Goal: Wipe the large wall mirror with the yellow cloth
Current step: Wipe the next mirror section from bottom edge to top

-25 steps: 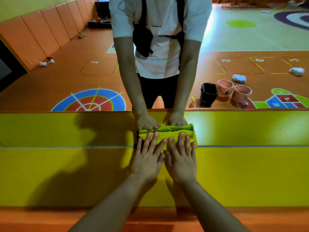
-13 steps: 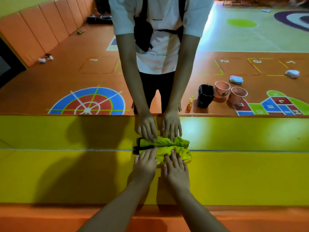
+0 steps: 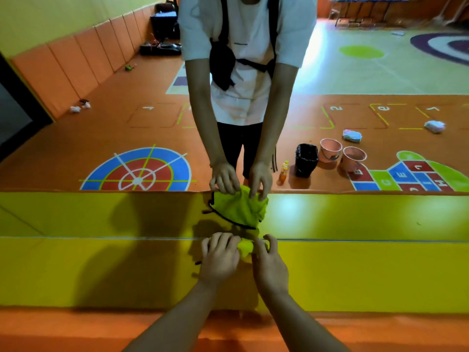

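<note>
Before mirror (image 3: 101,128), near lower edge: left hand (image 3: 219,257), right hand (image 3: 270,262) both clutch bunched cloth (image 3: 245,247), probably gathering it for wiping.

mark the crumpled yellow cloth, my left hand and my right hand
crumpled yellow cloth (image 3: 245,247): head view, bunched part between hands
left hand (image 3: 219,259): head view, back of hand
right hand (image 3: 271,266): head view, back of hand

The yellow cloth (image 3: 245,247) looks fuzzy; the mirror (image 3: 368,72) is smooth, glossy.
</note>
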The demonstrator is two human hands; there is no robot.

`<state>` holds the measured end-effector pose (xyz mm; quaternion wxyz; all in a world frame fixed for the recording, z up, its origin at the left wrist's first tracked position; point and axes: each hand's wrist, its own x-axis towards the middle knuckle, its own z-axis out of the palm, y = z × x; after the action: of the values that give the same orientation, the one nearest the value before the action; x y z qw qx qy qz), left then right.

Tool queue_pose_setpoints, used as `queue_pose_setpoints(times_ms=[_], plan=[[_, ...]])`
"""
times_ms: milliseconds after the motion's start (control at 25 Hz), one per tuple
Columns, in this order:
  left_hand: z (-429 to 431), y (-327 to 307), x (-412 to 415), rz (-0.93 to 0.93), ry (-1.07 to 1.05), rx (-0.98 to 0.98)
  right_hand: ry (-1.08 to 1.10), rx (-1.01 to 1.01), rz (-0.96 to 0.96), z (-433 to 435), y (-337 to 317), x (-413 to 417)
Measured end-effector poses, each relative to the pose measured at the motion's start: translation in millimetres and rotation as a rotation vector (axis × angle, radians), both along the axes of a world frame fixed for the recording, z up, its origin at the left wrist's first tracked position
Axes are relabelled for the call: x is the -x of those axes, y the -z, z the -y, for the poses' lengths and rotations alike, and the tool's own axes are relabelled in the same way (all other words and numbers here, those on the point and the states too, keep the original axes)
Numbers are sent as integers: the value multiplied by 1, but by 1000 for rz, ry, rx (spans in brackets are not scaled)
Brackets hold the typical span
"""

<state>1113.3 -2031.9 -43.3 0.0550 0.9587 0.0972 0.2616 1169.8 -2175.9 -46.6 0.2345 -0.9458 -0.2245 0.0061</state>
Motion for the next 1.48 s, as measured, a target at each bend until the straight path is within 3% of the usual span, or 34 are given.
queue_pose_setpoints(times_ms=[120, 320, 680, 880, 1200, 1480], plan=[[10, -60, 1, 48, 39, -52, -3, -78, 126, 18, -57, -1], [16, -194, 0, 194, 181, -158, 13, -130, 548, 45, -205, -12], [38, -486, -37, 537, 219, -320, 48, -238, 1005, 78, -493, -46], [65, -609, -73, 705, 156, -381, 42, -279, 1246, 104, -618, -81], [97, -789, -137, 835, 5, -358, 29, -254, 1395, 121, -813, -145], [78, -895, -165, 823, -204, -456, 39, -308, 1281, 85, -910, -166]])
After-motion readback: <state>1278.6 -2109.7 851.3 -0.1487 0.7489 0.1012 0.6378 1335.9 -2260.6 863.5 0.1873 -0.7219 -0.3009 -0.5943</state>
